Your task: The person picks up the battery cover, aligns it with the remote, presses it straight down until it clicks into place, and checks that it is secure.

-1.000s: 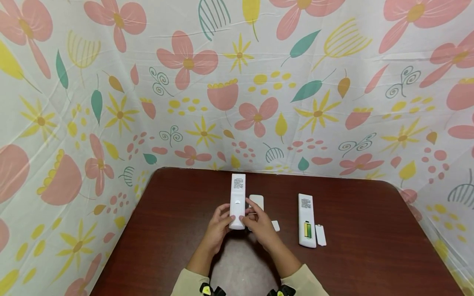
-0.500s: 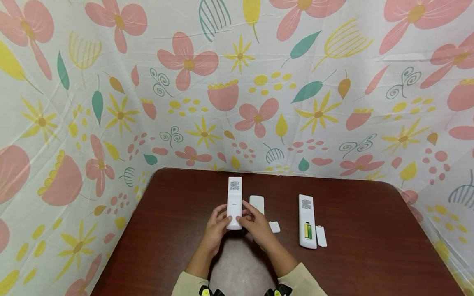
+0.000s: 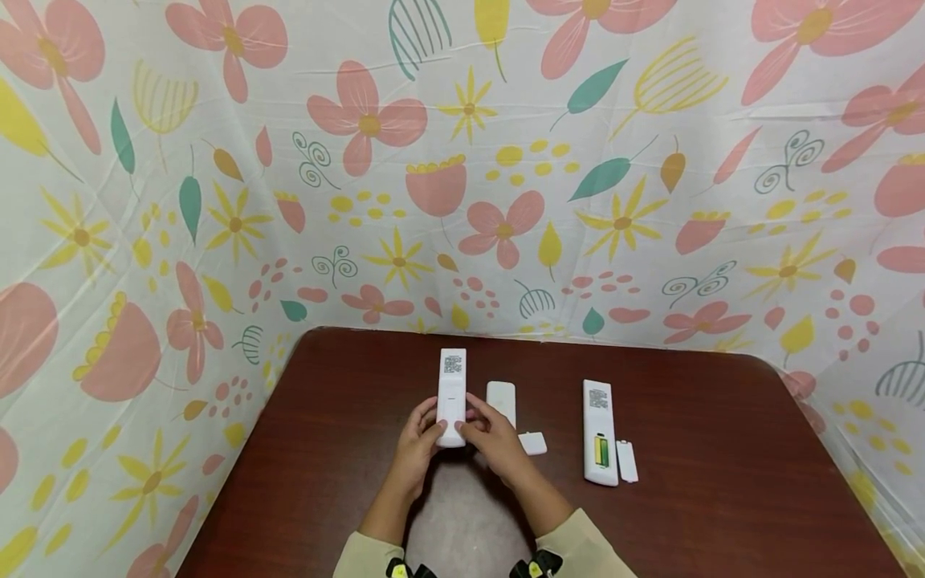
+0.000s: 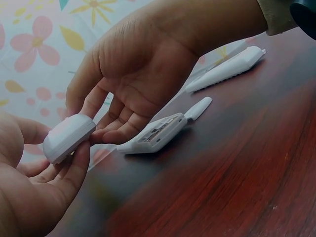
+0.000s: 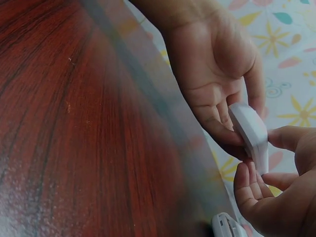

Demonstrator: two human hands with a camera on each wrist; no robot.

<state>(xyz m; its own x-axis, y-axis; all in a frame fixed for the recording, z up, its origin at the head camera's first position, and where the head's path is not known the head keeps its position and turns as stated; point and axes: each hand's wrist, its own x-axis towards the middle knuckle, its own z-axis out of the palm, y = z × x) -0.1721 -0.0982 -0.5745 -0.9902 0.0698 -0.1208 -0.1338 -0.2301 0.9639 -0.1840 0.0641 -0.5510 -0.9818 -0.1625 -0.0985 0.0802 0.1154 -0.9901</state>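
Both hands hold a white remote [image 3: 451,393], its back with a printed label facing up, above the table. My left hand [image 3: 415,449] grips its lower left side, thumb on the lower back. From the right, my right hand [image 3: 499,443] grips it the same way, its thumb pressing near the lower end. Seen end-on, the remote [image 4: 69,138] lies between the fingers of both hands in the left wrist view. In the right wrist view the remote [image 5: 251,132] is likewise between them. The cover over its lower back appears flush.
Behind my right hand lies a second white remote [image 3: 502,401], its compartment open in the left wrist view, with a loose cover [image 3: 533,443] beside it. Further right, a third remote [image 3: 598,417] shows batteries, its cover [image 3: 626,461] alongside. A flowered cloth [image 3: 462,201] hangs behind the brown table [image 3: 347,377].
Both hands have moved slightly left with the remote. More of the loose cover beside the second remote shows now. The other remotes have stayed put.
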